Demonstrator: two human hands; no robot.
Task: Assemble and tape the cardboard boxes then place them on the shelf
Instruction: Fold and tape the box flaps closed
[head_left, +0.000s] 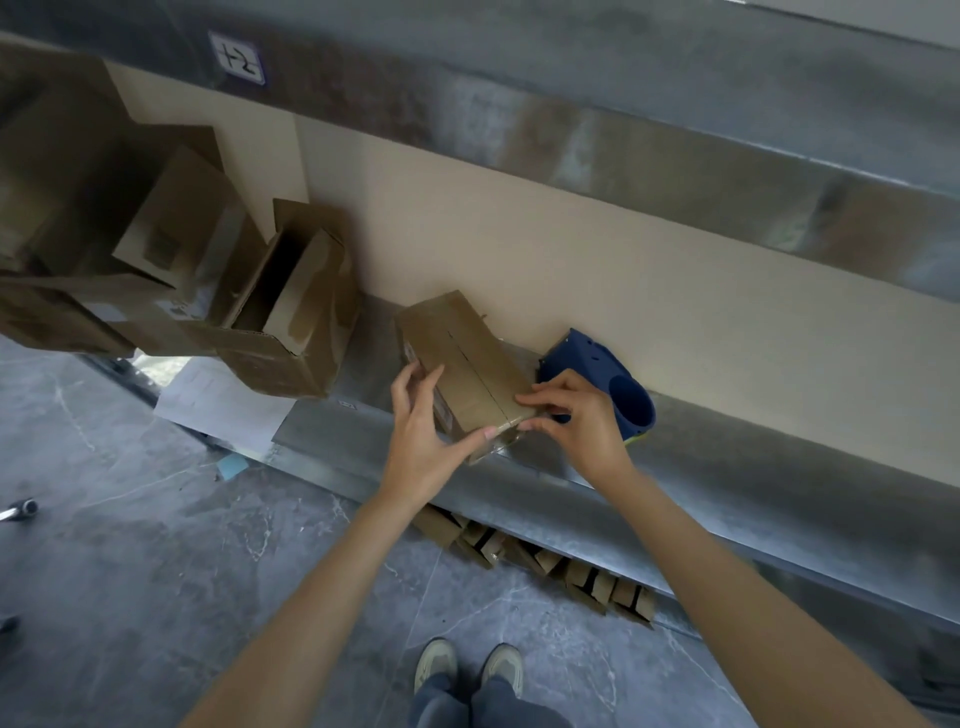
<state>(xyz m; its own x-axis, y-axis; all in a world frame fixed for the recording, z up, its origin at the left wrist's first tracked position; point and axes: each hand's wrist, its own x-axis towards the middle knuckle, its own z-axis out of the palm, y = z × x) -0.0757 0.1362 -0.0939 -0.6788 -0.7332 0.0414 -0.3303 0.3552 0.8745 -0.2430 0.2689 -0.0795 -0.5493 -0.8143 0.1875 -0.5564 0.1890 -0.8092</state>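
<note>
A small cardboard box (467, 364) lies on the metal shelf (727, 452) at the middle of the frame, its top flaps shut along a centre seam. The left hand (421, 441) grips its near left corner, fingers laid up the left side and thumb across the near end, so most of that side is covered. The right hand (576, 415) pinches at the near right corner with curled fingers. A glossy strip shows at that end, but whether tape sits between the fingertips is hard to make out. Just behind the right hand stands a blue tape dispenser (618, 384), its lower part hidden by the knuckles. In the upper left, open cartons (291, 306) crowd the shelf, blurred and partly cut off by the frame edge. A sheet of paper (218, 400) pokes out beneath them. Under the shelf lip, right of centre, only the tips of stacked cardboard pieces (571, 566) show. A label (236, 57) at the top left is smeared. The shoes (467, 670) stand on the floor (156, 545) at the bottom.
</note>
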